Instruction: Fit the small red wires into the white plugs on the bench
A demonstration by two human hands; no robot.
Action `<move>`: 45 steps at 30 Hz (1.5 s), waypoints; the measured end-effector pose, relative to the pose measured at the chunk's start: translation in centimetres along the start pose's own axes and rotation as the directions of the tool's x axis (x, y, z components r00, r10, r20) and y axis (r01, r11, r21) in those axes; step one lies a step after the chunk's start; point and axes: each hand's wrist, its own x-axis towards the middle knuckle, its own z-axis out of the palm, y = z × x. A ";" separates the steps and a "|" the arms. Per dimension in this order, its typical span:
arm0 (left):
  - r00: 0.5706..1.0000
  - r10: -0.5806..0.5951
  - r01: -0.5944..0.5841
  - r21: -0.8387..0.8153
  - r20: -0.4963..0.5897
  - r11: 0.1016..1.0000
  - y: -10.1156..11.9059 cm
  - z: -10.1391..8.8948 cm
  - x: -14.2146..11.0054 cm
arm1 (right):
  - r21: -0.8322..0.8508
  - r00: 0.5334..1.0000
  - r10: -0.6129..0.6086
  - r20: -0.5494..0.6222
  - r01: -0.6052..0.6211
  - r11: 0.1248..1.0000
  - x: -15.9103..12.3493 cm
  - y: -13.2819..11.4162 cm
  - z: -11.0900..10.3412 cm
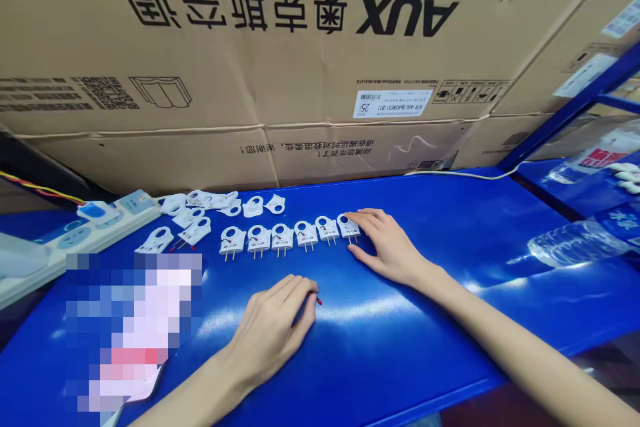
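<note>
On the blue table, a row of several white plug housings [283,238] lies flat, each with a round ring hole and two metal prongs pointing toward me. My right hand [387,243] rests at the row's right end, with fingertips and thumb on the last white plug housing [349,227]. My left hand [277,323] is nearer to me, below the middle of the row. Its thumb and fingers pinch a small red-tipped part [319,301], mostly hidden by the fingers. Small red and dark bits show on the housings in the row.
More white housings [200,203] lie loosely at the back left, beside a power strip [107,230] with a plug in it. A blurred-out object [145,327] lies front left. A large cardboard box [300,80] stands behind. Plastic bottles [575,243] lie right, near a blue post [560,110].
</note>
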 end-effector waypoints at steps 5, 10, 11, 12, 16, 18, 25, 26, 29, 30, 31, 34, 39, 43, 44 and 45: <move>1.000 -0.018 0.018 -0.007 -0.002 1.000 0.0 0.0 0.0 | -0.040 1.000 -0.005 0.021 0.006 0.999 -0.1 -0.3 0.0; 0.999 -0.025 0.024 -0.014 -0.020 1.000 0.1 -0.1 0.1 | -0.094 0.998 0.067 0.003 -0.067 0.993 0.1 -0.6 -1.3; 0.999 -0.028 0.027 -0.014 -0.023 1.000 0.1 -0.1 0.1 | -0.099 0.996 0.087 -0.010 -0.088 0.991 0.2 -0.7 -1.5; 0.999 -0.033 0.032 -0.011 -0.029 0.999 0.1 -0.1 0.1 | -0.101 0.995 0.099 -0.021 -0.101 0.990 0.2 -0.8 -1.7; 0.996 -0.064 0.065 0.015 -0.064 0.998 0.0 -0.1 0.3 | -0.063 0.999 0.029 -0.023 -0.030 0.998 0.0 -1.5 -1.3; 0.996 -0.072 0.073 0.023 -0.060 0.997 0.1 -0.2 0.4 | -0.049 0.998 -0.059 0.009 0.060 0.997 -0.1 -2.1 -0.7; 0.996 -0.073 0.075 0.019 -0.059 0.997 0.3 -0.3 0.5 | -0.016 0.985 -0.163 0.050 0.164 0.986 -0.2 -3.2 0.1; 0.995 -0.078 0.079 0.017 -0.059 0.997 0.3 -0.3 0.5 | 0.004 0.985 -0.171 0.037 0.171 0.985 -0.2 -3.3 0.1; 0.995 -0.079 0.080 0.020 -0.066 0.997 0.3 -0.3 0.5 | 0.051 0.981 -0.194 0.010 0.193 0.980 -0.3 -3.4 -0.1; 0.995 -0.079 0.081 0.024 -0.066 0.996 0.3 -0.3 0.5 | 0.059 0.979 -0.201 0.014 0.200 0.978 -0.3 -3.5 -0.1; 0.994 -0.081 0.083 0.029 -0.068 0.996 0.3 -0.3 0.5 | 0.063 0.978 -0.210 0.021 0.208 0.976 -0.4 -3.6 -0.1; 0.992 -0.106 0.109 0.034 -0.067 0.994 0.3 -0.3 0.4 | 0.067 0.969 -0.246 -0.001 0.245 0.967 -0.5 -4.1 -0.2; 0.989 -0.121 0.123 0.020 -0.085 0.992 0.2 -0.2 0.3 | 0.048 0.935 -0.331 -0.125 0.339 0.939 -0.5 -4.6 -0.3; 0.988 -0.100 0.102 0.013 -0.116 0.995 0.0 0.0 0.3 | -0.037 0.894 -0.417 -0.166 0.417 0.908 -0.6 -4.8 -0.5; 0.988 -0.092 0.094 0.009 -0.127 0.996 0.0 0.0 0.3 | -0.071 0.878 -0.448 -0.171 0.442 0.894 -0.6 -4.9 -0.7; 0.987 -0.083 0.085 0.004 -0.139 0.996 0.0 -0.1 0.3 | -0.105 0.859 -0.481 -0.175 0.470 0.877 -0.7 -5.0 -0.8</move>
